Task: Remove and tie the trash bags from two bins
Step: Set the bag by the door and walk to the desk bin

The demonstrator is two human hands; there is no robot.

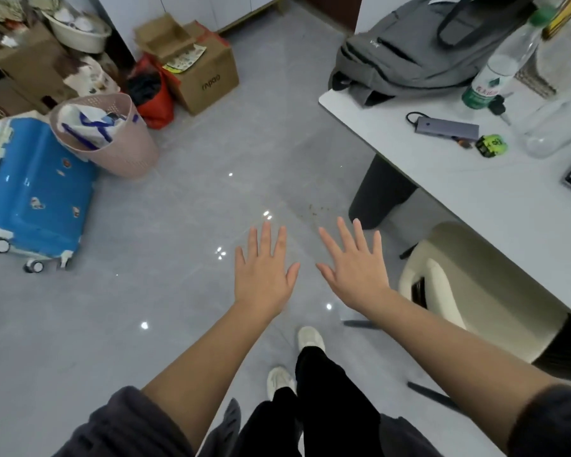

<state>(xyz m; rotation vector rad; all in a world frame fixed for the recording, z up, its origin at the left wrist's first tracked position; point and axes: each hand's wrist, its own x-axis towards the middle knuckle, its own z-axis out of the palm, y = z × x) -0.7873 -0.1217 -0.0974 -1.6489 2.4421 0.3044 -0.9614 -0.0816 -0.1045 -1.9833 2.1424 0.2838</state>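
Observation:
My left hand [264,275] and my right hand [353,272] are stretched out side by side over the grey floor, palms down, fingers spread, holding nothing. Far to the left stands a pink perforated bin [126,150], tilted against a blue suitcase, with a white and blue bag [86,125] inside it. A red bag [154,97] with dark contents sits on the floor behind the bin, beside a cardboard box. Both hands are well apart from the bin and the bags. No second bin shows clearly.
A blue suitcase [30,192] lies at the left. Cardboard boxes [205,77] stand at the back. A white table [475,179] at the right carries a grey backpack [419,44], bottles and small gadgets. A cream chair [475,285] stands by it.

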